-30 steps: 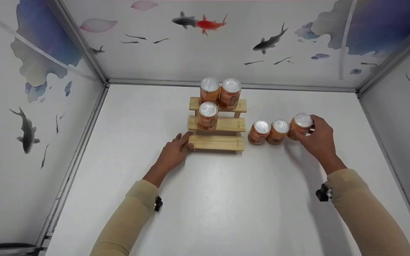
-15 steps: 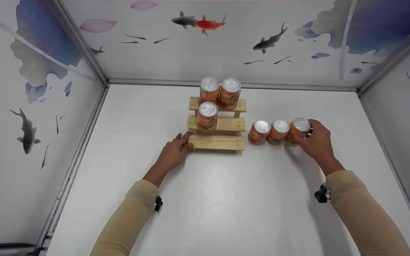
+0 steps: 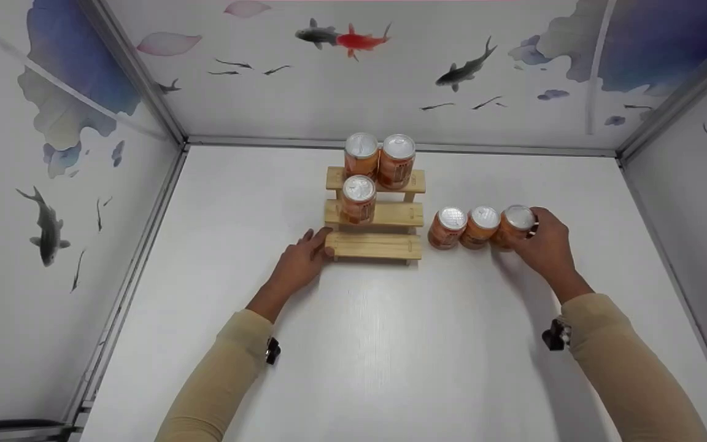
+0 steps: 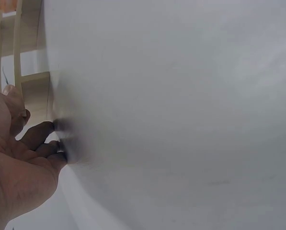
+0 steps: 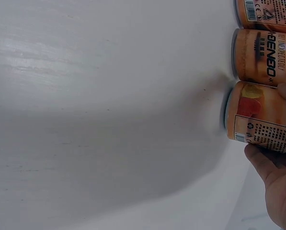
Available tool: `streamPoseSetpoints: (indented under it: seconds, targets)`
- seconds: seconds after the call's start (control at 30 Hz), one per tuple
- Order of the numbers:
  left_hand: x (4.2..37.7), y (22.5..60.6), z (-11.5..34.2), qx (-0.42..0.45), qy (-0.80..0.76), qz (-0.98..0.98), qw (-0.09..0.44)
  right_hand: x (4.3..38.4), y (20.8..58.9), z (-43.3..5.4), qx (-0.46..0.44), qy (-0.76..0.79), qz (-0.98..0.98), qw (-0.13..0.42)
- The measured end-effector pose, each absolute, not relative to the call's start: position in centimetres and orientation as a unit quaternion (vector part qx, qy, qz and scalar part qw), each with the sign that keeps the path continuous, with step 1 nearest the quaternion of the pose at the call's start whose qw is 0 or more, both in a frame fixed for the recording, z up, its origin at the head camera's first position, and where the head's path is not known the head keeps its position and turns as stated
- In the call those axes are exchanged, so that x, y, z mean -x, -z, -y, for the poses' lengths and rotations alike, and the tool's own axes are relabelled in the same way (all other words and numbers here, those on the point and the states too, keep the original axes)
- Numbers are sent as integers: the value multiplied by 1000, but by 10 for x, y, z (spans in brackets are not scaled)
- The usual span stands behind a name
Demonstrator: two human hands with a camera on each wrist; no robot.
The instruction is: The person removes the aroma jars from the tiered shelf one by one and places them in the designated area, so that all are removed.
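My right hand (image 3: 547,245) grips an orange can (image 3: 516,224) with a silver lid, thumb on the near side and fingers around the right. That can stands upright at the right end of a row, close beside a middle can (image 3: 479,228) and a left can (image 3: 447,229). In the right wrist view, thumb and fingers lie on either side of the held can (image 5: 260,112), its base at the table. My left hand (image 3: 300,261) holds the left end of the lowest step of a three-step wooden rack (image 3: 384,247). The left wrist view shows its lower fingers (image 4: 40,136) bent near the tabletop.
Two cans (image 3: 396,162) stand on the rack's top step and one can (image 3: 358,199) on the left of its middle step. White panels with painted fish (image 3: 464,73) enclose the white table (image 3: 384,356) at the back and both sides.
My right hand has brought its can slightly toward me and to the left, down to the table in line with the other two. The left hand and rack have stayed still.
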State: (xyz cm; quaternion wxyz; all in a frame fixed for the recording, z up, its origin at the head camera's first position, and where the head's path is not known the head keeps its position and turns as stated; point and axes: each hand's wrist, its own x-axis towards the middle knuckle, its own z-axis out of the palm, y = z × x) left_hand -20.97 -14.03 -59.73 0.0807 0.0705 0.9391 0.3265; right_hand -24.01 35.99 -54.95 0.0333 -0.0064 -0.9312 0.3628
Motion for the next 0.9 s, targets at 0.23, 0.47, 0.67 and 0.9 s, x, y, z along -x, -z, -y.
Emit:
streamPoseSetpoints:
  seconds: [0.23, 0.47, 0.67, 0.9]
  targets:
    - [210, 588, 138, -54, -328, -936, 117, 240, 548, -361, 7, -353, 935, 21]
    - [212, 583, 140, -54, -340, -930, 132, 243, 543, -363, -9, -341, 940, 23]
    - [214, 585, 141, -59, -346, -926, 138, 246, 539, -363, -27, -315, 949, 10]
    - [222, 610, 150, -75, -362, -922, 118, 244, 535, -358, -33, -301, 953, -11]
